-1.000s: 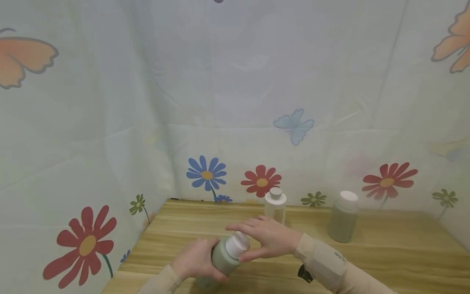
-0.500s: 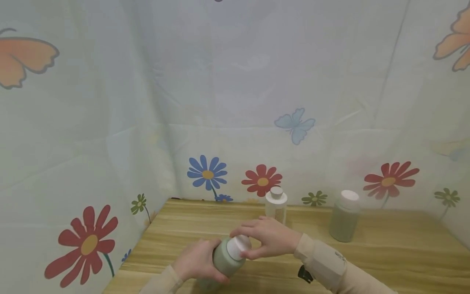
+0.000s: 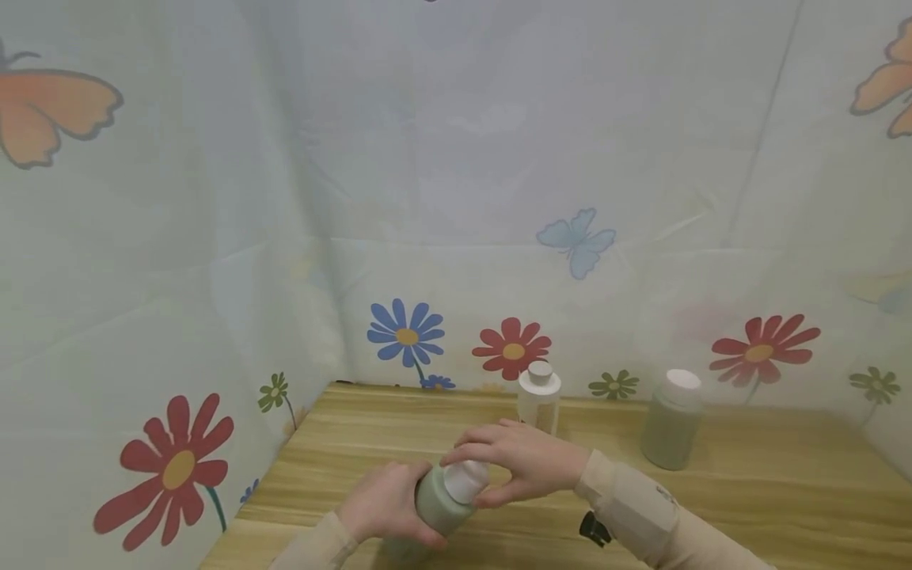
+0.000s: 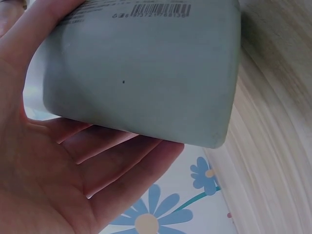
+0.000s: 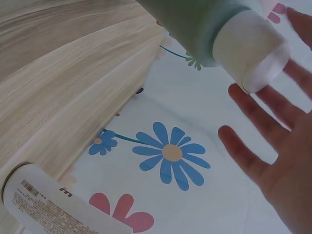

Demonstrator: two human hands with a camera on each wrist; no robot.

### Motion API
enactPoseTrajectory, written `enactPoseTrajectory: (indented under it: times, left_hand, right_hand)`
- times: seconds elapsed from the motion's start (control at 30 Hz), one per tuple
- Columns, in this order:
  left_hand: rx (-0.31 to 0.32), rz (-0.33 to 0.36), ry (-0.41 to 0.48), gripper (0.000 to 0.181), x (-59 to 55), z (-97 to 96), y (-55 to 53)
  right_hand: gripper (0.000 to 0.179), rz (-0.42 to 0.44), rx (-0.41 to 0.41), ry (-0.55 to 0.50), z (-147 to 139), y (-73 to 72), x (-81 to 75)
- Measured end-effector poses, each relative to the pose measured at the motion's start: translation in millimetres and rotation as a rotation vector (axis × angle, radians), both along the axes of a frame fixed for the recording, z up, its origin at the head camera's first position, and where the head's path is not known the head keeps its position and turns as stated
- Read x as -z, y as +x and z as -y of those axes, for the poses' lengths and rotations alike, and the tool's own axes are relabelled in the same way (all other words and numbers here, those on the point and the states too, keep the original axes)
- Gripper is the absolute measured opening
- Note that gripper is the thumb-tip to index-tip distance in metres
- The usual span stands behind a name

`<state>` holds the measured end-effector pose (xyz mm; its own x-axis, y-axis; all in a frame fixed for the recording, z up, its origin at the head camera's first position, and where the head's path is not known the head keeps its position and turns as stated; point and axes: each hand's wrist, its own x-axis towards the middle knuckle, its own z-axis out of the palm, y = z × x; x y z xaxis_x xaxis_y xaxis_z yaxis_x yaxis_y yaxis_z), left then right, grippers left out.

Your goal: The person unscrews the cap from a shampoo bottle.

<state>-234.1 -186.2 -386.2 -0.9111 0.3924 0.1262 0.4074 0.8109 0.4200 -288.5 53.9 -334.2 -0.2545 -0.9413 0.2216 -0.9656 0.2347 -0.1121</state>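
A pale green bottle [image 3: 439, 504] with a white cap [image 3: 466, 480] is tilted, its cap end up and to the right. My left hand [image 3: 381, 503] grips the bottle's body, thumb on the near side and fingers around the far side; the left wrist view shows the bottle's barcode [image 4: 161, 9] and its lower end close to the tabletop. My right hand [image 3: 523, 463] is spread around the cap, with fingertips [image 5: 236, 90] right at its edge. In the right wrist view the thumb stands slightly apart from the cap.
A white bottle [image 3: 539, 400] stands behind my right hand, partly covered by it. Another green bottle with a white cap [image 3: 672, 423] stands farther right on the wooden table [image 3: 769, 491]. A flower-printed curtain [image 3: 456, 182] closes off the back and left.
My right hand's fingers and thumb close in on the cap, then loosen and shift around it. The left hand keeps its grip on the bottle. The head view drifts slightly.
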Motion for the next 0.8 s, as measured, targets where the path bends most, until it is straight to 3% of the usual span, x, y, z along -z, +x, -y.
enactPoseTrajectory:
  times: [0.17,0.27,0.5,0.8]
  left_hand:
    - [-0.003,0.036,0.005,0.061,-3.8,-1.5,-0.7]
    - [0.000,0.051,0.002,0.062,-6.0,-2.6,-1.8]
    - [0.017,0.046,-0.003,0.060,-7.6,-2.8,-1.4]
    - [0.010,0.047,-0.001,0.059,-6.0,-2.8,0.2]
  right_hand:
    - [0.052,0.067,0.173,-0.026,6.7,1.6,1.2]
    - [0.046,0.065,0.227,-0.036,10.5,0.8,5.7]
    - [0.033,0.060,0.214,-0.071,13.4,2.1,8.9]
    - [0.036,0.039,0.171,-0.026,9.8,5.9,2.1]
